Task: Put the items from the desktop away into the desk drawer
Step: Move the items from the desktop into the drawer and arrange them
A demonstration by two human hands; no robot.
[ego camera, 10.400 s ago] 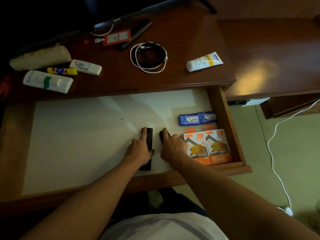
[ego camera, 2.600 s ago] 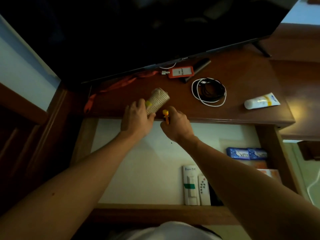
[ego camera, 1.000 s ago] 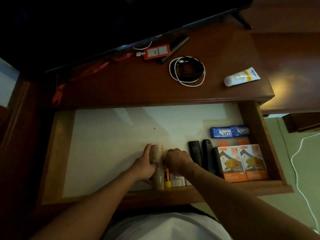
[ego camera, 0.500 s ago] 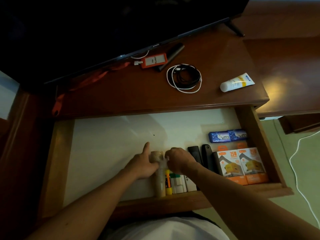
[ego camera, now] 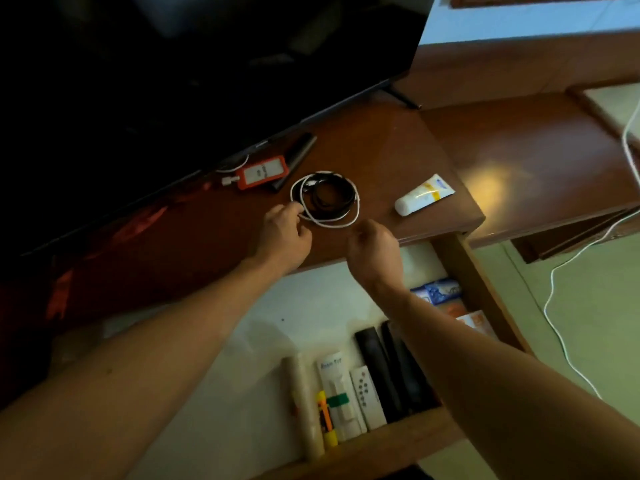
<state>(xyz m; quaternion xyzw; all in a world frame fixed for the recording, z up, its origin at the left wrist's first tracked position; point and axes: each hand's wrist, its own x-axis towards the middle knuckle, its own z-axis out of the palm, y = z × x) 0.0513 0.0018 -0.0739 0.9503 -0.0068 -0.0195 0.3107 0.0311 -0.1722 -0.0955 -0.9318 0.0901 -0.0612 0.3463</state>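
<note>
So the coiled cables point(ego camera: 325, 199), a white loop lying around a black one, sit on the wooden surface point(ego camera: 398, 150) right in front of the TV point(ego camera: 207, 64). The left hand point(ego camera: 282, 233) is at the coil's left edge, fingers curled and touching the white loop there; looks like a pinch, but it's too dim to be sure it's actually gripped. The right hand point(ego camera: 374, 249) hovers just off the coil's near right side, fingers loosely curled, holding nothing and not touching the cable.

Further out on the surface: an orange badge holder point(ego camera: 262, 173) and a dark stick-like thing point(ego camera: 296, 157) behind the coil, and a white tube point(ego camera: 424, 198) off to the right near the edge.

The drawer point(ego camera: 485, 299) below is pulled open. Along its front there's a row: a roll of paper cups point(ego camera: 304, 407), a yellow-orange marker point(ego camera: 325, 424), a long white box point(ego camera: 337, 396), a white remote point(ego camera: 367, 398), two black remotes point(ego camera: 377, 368), then a blue packet point(ego camera: 440, 292) and orange boxes point(ego camera: 474, 322) on the right. A white cord point(ego camera: 561, 334) trails across the floor.
</note>
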